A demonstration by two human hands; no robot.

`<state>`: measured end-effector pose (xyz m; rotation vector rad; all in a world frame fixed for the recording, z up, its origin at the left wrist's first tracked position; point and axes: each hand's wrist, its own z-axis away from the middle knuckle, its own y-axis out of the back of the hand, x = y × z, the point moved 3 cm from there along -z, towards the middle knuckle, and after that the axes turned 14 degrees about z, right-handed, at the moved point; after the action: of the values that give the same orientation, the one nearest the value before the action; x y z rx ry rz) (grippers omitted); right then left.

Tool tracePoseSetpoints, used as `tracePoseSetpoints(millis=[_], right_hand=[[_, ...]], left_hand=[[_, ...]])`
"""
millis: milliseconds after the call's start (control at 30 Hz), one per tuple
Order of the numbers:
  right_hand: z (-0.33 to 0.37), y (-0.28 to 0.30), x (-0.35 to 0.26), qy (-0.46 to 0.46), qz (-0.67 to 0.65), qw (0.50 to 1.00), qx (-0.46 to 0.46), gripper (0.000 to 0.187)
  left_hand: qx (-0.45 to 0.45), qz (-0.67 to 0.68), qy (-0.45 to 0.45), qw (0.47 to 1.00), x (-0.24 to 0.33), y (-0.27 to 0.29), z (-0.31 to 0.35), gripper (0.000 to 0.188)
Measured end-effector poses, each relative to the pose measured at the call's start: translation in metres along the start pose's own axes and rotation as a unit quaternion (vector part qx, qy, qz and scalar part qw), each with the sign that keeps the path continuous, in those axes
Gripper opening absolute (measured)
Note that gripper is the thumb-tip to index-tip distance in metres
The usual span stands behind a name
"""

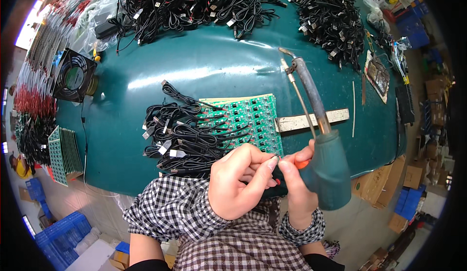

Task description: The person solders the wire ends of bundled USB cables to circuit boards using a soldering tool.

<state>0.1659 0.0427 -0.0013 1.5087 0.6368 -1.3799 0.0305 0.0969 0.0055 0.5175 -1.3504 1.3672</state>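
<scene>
My left hand (241, 181) is closed in a pinch at the near edge of the green circuit boards (262, 125). A thin wire end (280, 157) seems to show between its fingertips and those of my right hand; most of it is hidden. The right hand (297, 188) is closed on a soldering gun (331, 174) with a teal body and red trigger, its metal tube and bent tip pointing up and away. Black USB cables (180, 135) lie coiled left of the boards, several with red wire ends over the board pads.
A whitish strip (314, 120) lies right of the boards. Large heaps of black cables (194, 3) cover the far side, with another heap (331, 23) at far right. A small fan (74, 75) and a stack of boards (64, 155) stand at left.
</scene>
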Motion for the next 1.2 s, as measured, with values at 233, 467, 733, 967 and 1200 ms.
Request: tracePoseSetpoints(millis=[233,467,733,967,1200], right_hand=[[-0.007,0.007,0.002,0.021,-0.101,0.995,-0.002,0.052],[-0.02,0.007,0.001,-0.014,-0.126,0.992,-0.003,0.053],[-0.027,0.02,0.003,-0.013,-0.113,0.992,-0.052,0.048],[-0.021,0.019,0.002,-0.009,-0.088,0.995,-0.053,0.048],[-0.024,0.012,-0.001,-0.015,-0.086,0.995,-0.053,0.055]], left_hand=[[-0.018,-0.015,-0.011,1.0,0.002,-0.002,0.002,0.007],[-0.047,-0.053,0.034,0.997,0.0,0.0,0.002,0.006],[-0.12,-0.228,-0.167,0.952,0.007,-0.004,-0.004,0.008],[-0.137,-0.322,-0.164,0.922,0.011,-0.011,0.002,0.012],[-0.162,-0.286,-0.049,0.943,0.046,0.004,0.005,0.011]])
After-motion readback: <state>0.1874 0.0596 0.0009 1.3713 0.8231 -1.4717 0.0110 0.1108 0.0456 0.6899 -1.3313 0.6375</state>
